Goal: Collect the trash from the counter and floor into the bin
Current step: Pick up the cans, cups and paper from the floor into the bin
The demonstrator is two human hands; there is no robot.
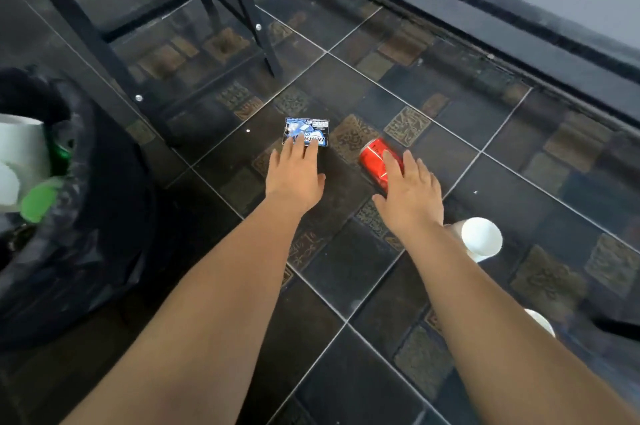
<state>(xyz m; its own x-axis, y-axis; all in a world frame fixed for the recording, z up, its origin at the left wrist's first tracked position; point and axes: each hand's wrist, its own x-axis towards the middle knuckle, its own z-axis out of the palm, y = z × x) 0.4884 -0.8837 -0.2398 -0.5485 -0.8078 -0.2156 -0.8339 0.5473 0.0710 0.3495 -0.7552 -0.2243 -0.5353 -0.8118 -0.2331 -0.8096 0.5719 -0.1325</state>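
While both bare arms reach down over the dark tiled floor (pixel 346 272), the left hand (pixel 294 179) lies flat with fingers spread, its fingertips (pixel 304 146) over the near edge of a small blue-and-white packet (pixel 306 129) lying on the tiles; nothing gripped. Right hand (pixel 410 194) also flat and spread, fingers over a red soda can (pixel 372 156) on its side; not closed on it. Whether either hand touches its item, cannot tell. White paper cup (pixel 481 237) on its side just beside the right wrist, mouth toward camera. Second white cup (pixel 540 320) partly hidden behind the right forearm. Bin (pixel 86 217) with black liner at left, holding white and green rubbish. Black metal frame legs (pixel 242 2) stand behind.
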